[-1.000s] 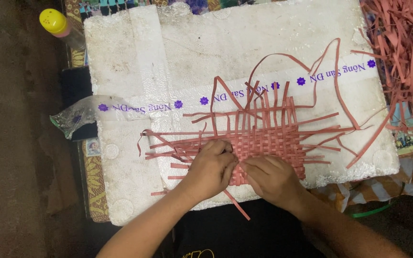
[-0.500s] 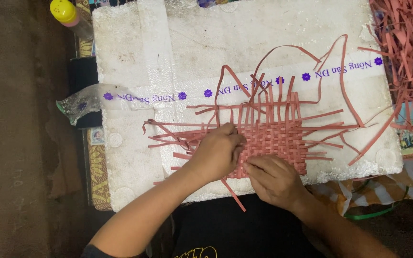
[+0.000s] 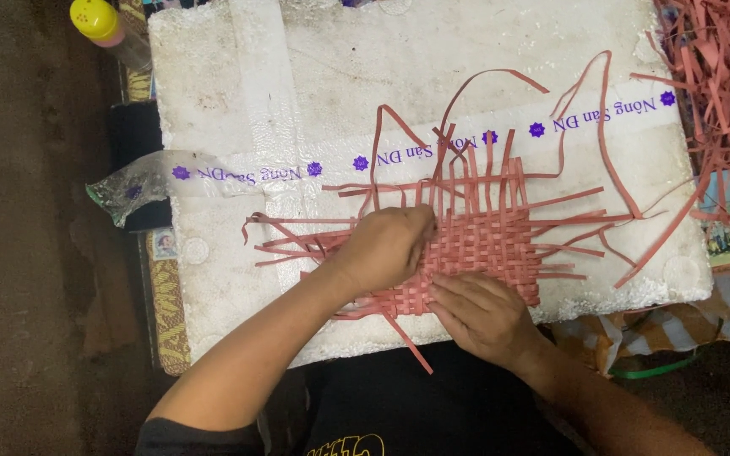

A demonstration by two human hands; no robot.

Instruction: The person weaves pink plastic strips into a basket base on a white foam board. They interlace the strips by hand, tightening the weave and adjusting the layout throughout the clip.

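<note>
A big white foam slab fills most of the view, its face pitted and crumbly, with a band of clear printed tape running across it from side to side. It lies under both hands and carries the work.

On it, beneath and just beyond the hands, sits a woven mat of flat reddish-pink strips, plaited over and under into a tight checked patch. The patch is roughly rectangular, its long axis running left to right across the slab. Loose strip ends stick out on every side: the far ones stand up and curl away from the person, the side ones fan out flat to left and right, and one strip trails back off the near edge.

Far off to the right of the right hand lies a tangled heap of spare strips of the same colour, thin and ribbon-like.

The left hand lies palm down on the mat's left edge, fingers curled together and pressing the weave. The right hand rests at the near edge, fingertips pinched on the strips there.

Well beyond the left hand stands a small bottle with a yellow cap.
</note>
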